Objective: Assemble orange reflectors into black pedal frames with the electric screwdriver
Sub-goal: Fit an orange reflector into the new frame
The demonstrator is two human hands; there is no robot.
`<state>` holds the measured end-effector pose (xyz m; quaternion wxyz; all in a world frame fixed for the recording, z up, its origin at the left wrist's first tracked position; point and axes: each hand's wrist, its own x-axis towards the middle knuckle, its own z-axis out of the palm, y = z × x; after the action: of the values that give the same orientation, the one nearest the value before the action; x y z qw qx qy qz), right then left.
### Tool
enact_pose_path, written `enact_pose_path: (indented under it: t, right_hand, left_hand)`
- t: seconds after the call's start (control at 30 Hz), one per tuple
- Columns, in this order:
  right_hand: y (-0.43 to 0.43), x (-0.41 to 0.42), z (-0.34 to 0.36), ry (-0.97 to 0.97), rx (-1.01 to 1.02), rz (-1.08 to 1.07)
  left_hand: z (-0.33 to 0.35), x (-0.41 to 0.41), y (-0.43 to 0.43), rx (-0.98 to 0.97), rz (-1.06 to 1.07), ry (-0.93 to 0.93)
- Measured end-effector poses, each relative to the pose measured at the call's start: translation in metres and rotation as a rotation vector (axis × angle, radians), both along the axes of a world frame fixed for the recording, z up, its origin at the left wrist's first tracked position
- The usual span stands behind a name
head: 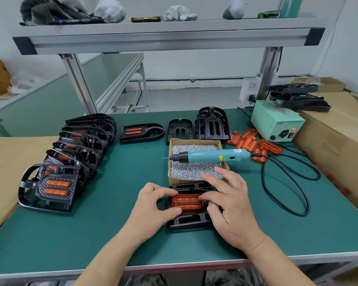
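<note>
At lower centre the left hand point(153, 205) and right hand point(232, 205) each pinch an end of the orange reflector point(187, 201) between thumb and forefinger, seating it in the black pedal frame point(186, 222) on the green mat point(91, 234); it looks like light, stiff, slippery plastic, best held by its ends. Beyond, the electric screwdriver point(207, 156) lies across a screw box point(194, 172); finished pedals point(70, 162) line the left; a metal shelf point(163, 36) spans the top.

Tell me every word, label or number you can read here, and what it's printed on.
"LED": on the front of the pale green power box.
Stickers on the electric screwdriver: too small to read.
Markings by the power box's knob and switch: blurred, unreadable.
</note>
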<state>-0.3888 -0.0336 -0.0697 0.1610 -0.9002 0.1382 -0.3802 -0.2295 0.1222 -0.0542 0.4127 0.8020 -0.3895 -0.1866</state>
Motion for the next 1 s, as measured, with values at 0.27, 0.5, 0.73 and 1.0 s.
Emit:
enact_pose_path:
  t: [0.27, 0.5, 0.73, 1.0]
  right_hand:
    - [0.001, 0.001, 0.0, 0.05, -0.058, 0.002]
    - [0.002, 0.0, 0.001, 0.058, -0.035, 0.007]
    - [0.004, 0.009, 0.035, -0.378, 1.048, -0.084]
    - [-0.022, 0.064, 0.07, -0.708, 2.132, -0.008]
  left_hand:
    - [0.011, 0.005, 0.004, 0.08, -0.083, -0.052]
    - [0.005, 0.001, -0.005, -0.018, -0.049, -0.141]
    - [-0.002, 0.002, -0.007, -0.04, -0.067, -0.087]
    - [-0.003, 0.003, -0.006, -0.069, -0.052, -0.068]
